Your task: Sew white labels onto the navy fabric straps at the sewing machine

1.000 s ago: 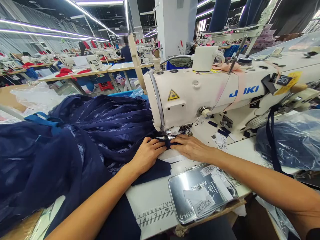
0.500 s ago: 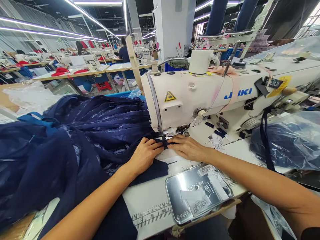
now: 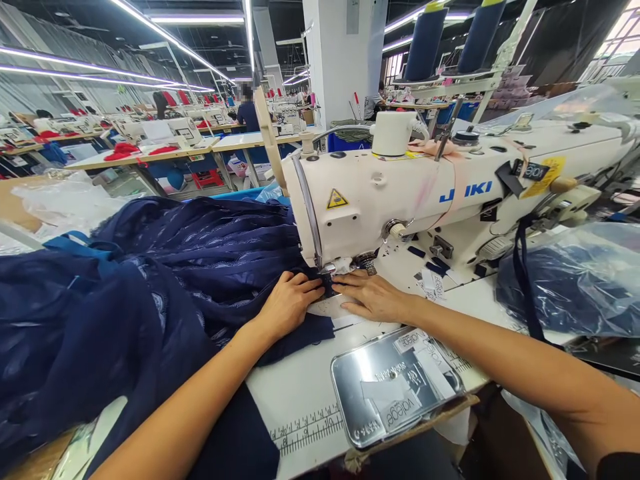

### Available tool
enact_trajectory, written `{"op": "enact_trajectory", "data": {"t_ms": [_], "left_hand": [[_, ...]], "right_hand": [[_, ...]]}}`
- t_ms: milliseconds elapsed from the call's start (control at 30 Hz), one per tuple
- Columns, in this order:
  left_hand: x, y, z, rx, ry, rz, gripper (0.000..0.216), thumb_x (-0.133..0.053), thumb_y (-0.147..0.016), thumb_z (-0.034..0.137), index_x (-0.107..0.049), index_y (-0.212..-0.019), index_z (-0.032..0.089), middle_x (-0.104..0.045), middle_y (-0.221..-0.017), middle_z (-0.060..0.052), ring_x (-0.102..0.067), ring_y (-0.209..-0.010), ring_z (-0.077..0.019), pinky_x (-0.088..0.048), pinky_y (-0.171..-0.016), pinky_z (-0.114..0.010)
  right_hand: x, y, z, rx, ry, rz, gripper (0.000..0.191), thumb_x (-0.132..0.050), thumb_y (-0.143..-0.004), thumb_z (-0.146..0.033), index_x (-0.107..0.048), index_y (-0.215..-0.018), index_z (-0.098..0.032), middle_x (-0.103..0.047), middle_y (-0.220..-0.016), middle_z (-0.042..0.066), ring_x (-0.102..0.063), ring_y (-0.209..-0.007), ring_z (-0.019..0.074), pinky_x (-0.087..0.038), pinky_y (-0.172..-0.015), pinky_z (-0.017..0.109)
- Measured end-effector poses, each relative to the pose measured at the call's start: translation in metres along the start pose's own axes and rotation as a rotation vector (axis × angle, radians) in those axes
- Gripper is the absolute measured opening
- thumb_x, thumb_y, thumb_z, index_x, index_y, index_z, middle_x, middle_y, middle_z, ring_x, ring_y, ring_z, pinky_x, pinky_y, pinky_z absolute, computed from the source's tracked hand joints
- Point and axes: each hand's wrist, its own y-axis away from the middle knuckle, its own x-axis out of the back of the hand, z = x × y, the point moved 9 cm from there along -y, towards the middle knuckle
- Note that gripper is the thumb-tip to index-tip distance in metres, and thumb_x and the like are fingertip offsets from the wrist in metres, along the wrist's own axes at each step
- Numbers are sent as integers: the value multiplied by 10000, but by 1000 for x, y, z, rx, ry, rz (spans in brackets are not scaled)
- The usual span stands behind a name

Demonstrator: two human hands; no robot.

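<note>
Dark navy sheer fabric (image 3: 215,233) lies in gathered folds left of a white sewing machine (image 3: 340,200). Its edge runs under the machine's needle area (image 3: 327,269). My left hand (image 3: 283,307) rests on this fabric, fingers slightly bent and pressing down just left of the needle. From the other side my right hand (image 3: 377,298) lies flat, fingers stretched, the fingertips touching a small dark piece of cloth (image 3: 328,285) by the needle. The thumb of that hand is spread toward me. The left thumb is mostly hidden.
A shiny metal box (image 3: 345,373) with paper labels sits at the table's front edge, beside a printed ruler scale (image 3: 305,433). Dark cloth in a clear plastic bag (image 3: 575,280) lies at right. Small scraps (image 3: 435,265) are scattered under the machine arm. A co-worker (image 3: 247,113) is far back.
The right thumb has spread away from its fingers, and the right hand has shifted slightly. The left hand stays on the fabric. The camera view has tilted a little.
</note>
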Motion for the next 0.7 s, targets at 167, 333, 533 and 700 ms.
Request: {"op": "enact_trajectory", "data": {"t_ms": [167, 333, 533, 700], "left_hand": [[-1, -6, -5, 2, -15, -3, 341, -424, -788, 80, -607, -1048, 203, -616, -1110, -58, -518, -873, -218, -342, -689, -369], [8, -7, 2, 45, -152, 80, 179, -470, -824, 171, -648, -838, 166, -636, -901, -85, -508, -829, -221, -350, -679, -360], [15, 0, 10, 244, -309, 86, 256, -477, -832, 280, -637, -699, 130, -572, -622, -96, -517, -684, -235, -339, -627, -377], [10, 0, -4, 305, -243, 48, 453, -428, -820, 498, -610, -1022, 137, -628, -939, -151, -520, -944, -289, -330, -838, -478]], "right_hand": [[-4, -1, 7, -37, -46, -90, 433, -480, -850, -336, -516, -1194, -76, -498, -1256, 148, -450, -1167, 240, -391, -956, 412], [-5, -6, 17, -81, -37, -58, 384, -469, -857, -315, -525, -1175, -108, -585, -1149, 120, -513, -1082, 232, -428, -888, 415], [-3, -15, 13, -152, 92, -103, 408, -471, -848, -411, -548, -1109, -107, -614, -1047, 146, -539, -1004, 279, -428, -827, 437], [5, -11, -2, -129, 152, -174, 442, -509, -802, -464, -580, -1018, -86, -586, -1048, 176, -544, -944, 294, -422, -810, 452]]}}
